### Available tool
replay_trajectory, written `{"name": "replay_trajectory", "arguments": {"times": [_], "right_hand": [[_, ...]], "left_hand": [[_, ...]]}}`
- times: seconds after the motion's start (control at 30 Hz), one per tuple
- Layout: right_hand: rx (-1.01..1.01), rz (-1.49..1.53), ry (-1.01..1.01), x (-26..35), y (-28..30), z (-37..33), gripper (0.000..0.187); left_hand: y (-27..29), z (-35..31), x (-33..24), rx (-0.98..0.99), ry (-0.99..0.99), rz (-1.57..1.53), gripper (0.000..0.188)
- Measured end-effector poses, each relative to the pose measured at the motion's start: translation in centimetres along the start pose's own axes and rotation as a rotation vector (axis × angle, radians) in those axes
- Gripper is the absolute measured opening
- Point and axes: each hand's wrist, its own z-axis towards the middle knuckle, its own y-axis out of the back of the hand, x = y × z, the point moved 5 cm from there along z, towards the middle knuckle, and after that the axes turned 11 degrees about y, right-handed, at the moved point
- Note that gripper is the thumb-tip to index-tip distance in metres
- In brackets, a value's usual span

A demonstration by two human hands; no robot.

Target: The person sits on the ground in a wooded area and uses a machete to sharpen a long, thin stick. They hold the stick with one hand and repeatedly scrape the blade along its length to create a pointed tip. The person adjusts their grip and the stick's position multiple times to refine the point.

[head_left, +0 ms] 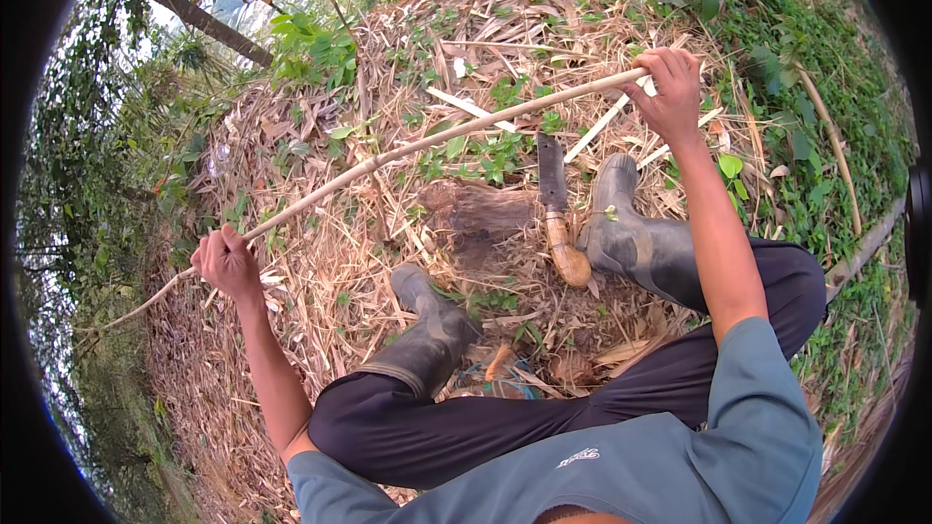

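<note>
A long, thin, pale wooden stick (417, 144) stretches across in front of me, rising from lower left to upper right. My left hand (227, 261) is closed round it, and its thinner end runs on past that hand to the left. At the other end my right hand (670, 89) grips the stick close to its tip. Below the stick a machete (552, 175) with a dark, broad blade and curved wooden handle (563, 250) leans by a short log (481, 209). Neither hand touches the machete.
My dark rubber boots, left (427, 325) and right (636, 233), stand either side of the log. Dry leaves and pale split strips (473, 109) litter the ground. Green undergrowth (825, 107) grows on the right. A slanting trunk (199, 15) stands at the far left.
</note>
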Motion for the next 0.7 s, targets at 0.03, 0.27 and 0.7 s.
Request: {"name": "replay_trajectory", "arguments": {"times": [0.03,0.27,0.7], "right_hand": [[0.014,0.023,0.001,-0.1,0.1,0.0,0.044],[0.093,0.112,0.037,1.0,-0.4,0.4,0.056],[0.503,0.132,-0.102,2.8,-3.9,-1.9,0.066]], "left_hand": [[0.8,0.5,0.3,-0.019,0.003,0.019,0.052],[2.0,1.8,1.6,0.075,0.097,0.036,0.048],[1.6,4.5,2.6,0.186,0.221,-0.017,0.042]]}}
